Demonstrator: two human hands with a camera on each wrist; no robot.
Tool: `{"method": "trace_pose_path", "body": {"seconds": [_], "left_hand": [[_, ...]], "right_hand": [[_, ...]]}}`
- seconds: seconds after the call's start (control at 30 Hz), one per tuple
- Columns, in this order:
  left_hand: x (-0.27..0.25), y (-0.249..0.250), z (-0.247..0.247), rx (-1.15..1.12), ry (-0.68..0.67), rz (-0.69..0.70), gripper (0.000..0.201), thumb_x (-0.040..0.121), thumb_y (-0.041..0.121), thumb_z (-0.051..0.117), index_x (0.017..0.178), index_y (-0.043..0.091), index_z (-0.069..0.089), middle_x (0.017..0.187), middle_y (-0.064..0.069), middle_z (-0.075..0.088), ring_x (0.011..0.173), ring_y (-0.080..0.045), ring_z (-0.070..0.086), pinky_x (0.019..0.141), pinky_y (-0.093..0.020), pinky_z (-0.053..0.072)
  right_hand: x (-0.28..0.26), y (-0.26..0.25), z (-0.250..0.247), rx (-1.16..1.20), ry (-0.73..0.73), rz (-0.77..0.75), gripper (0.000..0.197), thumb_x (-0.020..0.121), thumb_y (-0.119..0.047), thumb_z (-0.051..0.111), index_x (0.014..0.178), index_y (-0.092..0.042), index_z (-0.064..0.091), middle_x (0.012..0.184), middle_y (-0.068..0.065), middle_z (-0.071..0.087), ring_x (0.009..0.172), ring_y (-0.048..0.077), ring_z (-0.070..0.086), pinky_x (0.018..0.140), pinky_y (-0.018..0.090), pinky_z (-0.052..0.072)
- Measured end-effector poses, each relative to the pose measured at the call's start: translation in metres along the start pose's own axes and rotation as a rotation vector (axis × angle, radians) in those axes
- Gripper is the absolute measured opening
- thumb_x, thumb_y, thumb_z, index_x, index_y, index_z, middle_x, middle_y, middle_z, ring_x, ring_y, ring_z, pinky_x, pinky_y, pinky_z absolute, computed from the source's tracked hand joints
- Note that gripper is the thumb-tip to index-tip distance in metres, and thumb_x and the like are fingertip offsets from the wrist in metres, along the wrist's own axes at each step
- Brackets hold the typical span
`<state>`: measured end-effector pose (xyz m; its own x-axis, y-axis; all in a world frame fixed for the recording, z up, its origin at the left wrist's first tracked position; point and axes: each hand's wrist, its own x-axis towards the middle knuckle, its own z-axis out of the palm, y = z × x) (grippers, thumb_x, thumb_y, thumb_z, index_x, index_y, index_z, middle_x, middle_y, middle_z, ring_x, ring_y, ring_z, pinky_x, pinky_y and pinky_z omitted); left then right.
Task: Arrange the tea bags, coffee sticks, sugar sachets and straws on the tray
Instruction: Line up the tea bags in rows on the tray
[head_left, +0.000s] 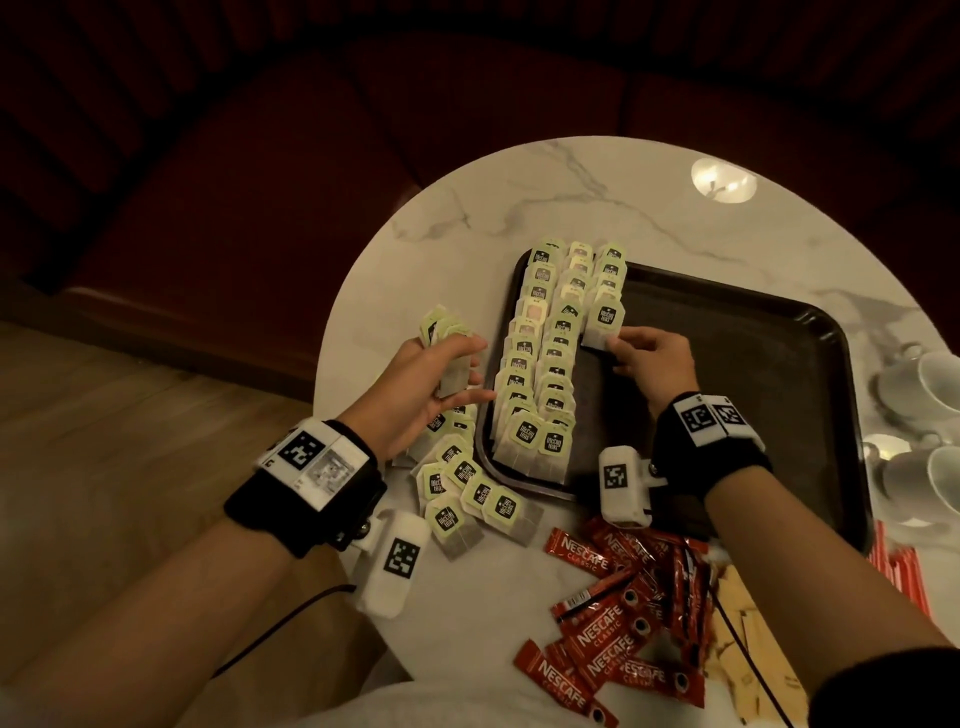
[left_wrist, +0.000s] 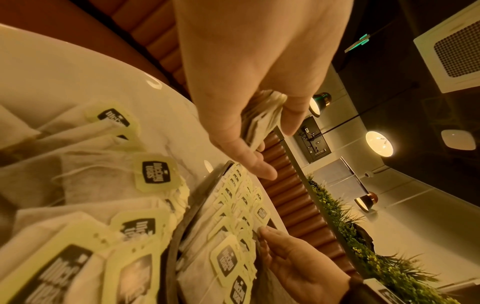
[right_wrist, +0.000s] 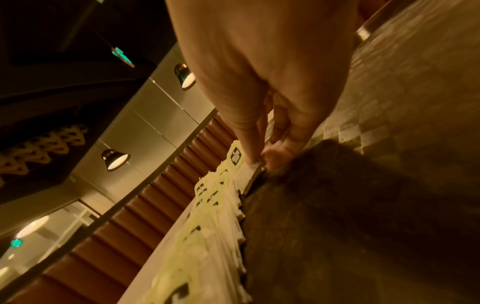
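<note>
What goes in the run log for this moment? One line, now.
left hand: holds tea bag stack | right hand: pinches tea bag on tray | coffee sticks: on table

Tea bags are lying in three overlapping rows (head_left: 550, 358) along the left side of the tray (head_left: 769, 364), which is sitting on the table (head_left: 467, 218). Loose tea bags (head_left: 467, 493) are lying left of the tray, coffee sticks (head_left: 618, 618) before it, cups (head_left: 930, 415) right.
</note>
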<state>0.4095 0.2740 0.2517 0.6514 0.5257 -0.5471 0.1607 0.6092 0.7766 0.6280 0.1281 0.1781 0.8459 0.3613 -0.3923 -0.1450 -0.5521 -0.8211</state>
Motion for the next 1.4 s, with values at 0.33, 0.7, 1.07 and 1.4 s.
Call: {"method": "trace_pose_path", "body": {"seconds": [0.33,0.7,1.07,1.4], "left_hand": [[-0.003,0.004,0.002,-0.001,-0.028,-0.04,0.035,0.096,0.033,0.053,0.105,0.0,0.061,0.094,-0.013,0.056,0.073,-0.018,0.061,0.066,-0.031,0.06],[-0.008,0.01,0.006,-0.032,-0.161,-0.072,0.079,0.094,0.067,0.02,0.1,0.002,0.063,0.082,-0.013,0.061,0.067,-0.021,0.066,0.063,-0.032,0.06],[-0.013,0.012,0.019,0.014,-0.112,-0.025,0.08,0.093,0.066,0.015,0.107,0.002,0.061,0.084,-0.013,0.073,0.073,-0.024,0.072,0.064,-0.032,0.061],[-0.012,0.011,0.018,-0.021,-0.119,-0.003,0.083,0.093,0.067,0.012,0.124,0.004,0.056,0.105,-0.017,0.072,0.096,-0.024,0.071,0.077,-0.037,0.06]], "right_hand": [[0.0,-0.003,0.002,-0.166,0.007,-0.073,0.019,0.086,-0.014,0.074,0.102,-0.022,0.068,0.084,-0.003,0.067,0.085,0.016,0.065,0.09,0.036,0.054],[-0.021,-0.034,-0.006,-0.148,0.016,-0.212,0.026,0.088,-0.017,0.071,0.113,-0.019,0.065,0.101,0.0,0.07,0.1,0.014,0.065,0.093,0.034,0.053],[-0.098,-0.078,0.025,-0.122,-0.385,-0.495,0.015,0.091,-0.035,0.067,0.097,-0.022,0.073,0.105,-0.008,0.062,0.097,0.006,0.057,0.081,0.02,0.047],[-0.114,-0.076,0.032,-0.038,-0.432,-0.548,0.006,0.088,-0.025,0.072,0.094,-0.028,0.07,0.105,-0.003,0.062,0.097,0.014,0.057,0.081,0.028,0.05]]}}
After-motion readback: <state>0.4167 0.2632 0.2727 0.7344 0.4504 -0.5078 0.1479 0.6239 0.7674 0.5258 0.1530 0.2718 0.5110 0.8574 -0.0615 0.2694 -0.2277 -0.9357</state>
